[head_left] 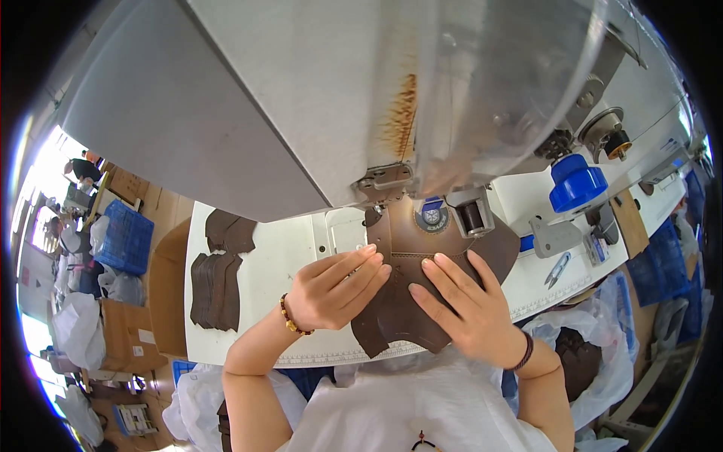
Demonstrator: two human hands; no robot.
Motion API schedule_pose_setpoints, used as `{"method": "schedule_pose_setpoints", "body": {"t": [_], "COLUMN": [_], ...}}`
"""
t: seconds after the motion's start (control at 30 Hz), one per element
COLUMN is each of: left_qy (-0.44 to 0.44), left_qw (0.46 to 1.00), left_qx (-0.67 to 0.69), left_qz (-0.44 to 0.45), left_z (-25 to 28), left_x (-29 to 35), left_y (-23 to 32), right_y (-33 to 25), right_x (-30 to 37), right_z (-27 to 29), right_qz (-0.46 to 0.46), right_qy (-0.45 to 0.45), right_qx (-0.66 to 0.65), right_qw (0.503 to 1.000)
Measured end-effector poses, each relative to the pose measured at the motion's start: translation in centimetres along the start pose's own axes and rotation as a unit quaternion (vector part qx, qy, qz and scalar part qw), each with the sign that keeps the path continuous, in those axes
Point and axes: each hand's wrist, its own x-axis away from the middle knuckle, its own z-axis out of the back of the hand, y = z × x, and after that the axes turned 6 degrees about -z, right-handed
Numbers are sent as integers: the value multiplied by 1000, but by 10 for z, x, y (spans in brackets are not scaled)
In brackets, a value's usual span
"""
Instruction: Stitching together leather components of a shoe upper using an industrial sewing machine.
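Observation:
A brown leather-like piece with a stitched seam across it lies on the white sewing table, its far part under the head of a sewing machine. At its left edge, my left hand has its fingers pressed together, the tips on the edge; the thumb is hidden. Flat on the piece's right half rests my right hand, with fingers spread and holding nothing. Just beyond my left fingertips is the machine's needle area, partly hidden by the head. A dark bobbin-like roller sits above the piece's far right.
Stacked brown pieces lie on the table's left side. A blue knob juts from the machine at right, with thread snips below it. Plastic bags and a cardboard box flank the table.

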Motion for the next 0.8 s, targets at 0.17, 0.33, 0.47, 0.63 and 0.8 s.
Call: {"method": "schedule_pose_setpoints", "body": {"t": [0.17, 0.33, 0.47, 0.63, 0.8], "left_qy": [-20, -12, -19, -13, -25], "left_qw": [1000, 1000, 1000, 999, 998], "left_qx": [0, -5, -10, -16, 21], "left_qz": [-8, 6, 9, 25, 45], "left_z": [3, -1, -4, -6, -8], "left_x": [-3, -4, -5, -9, -14], "left_y": [-1, -1, -7, -14, -21], "right_y": [-11, -2, 7, 19, 35], "right_x": [2, 0, -7, -20, -32], "right_z": [0, -3, -2, -3, -4], "right_qz": [-38, -30, -23, -16, -4], "right_qy": [-7, 0, 1, 19, 13], "right_qx": [25, 15, 2, -17, -41], "right_qw": [999, 999, 1000, 1000, 999]}}
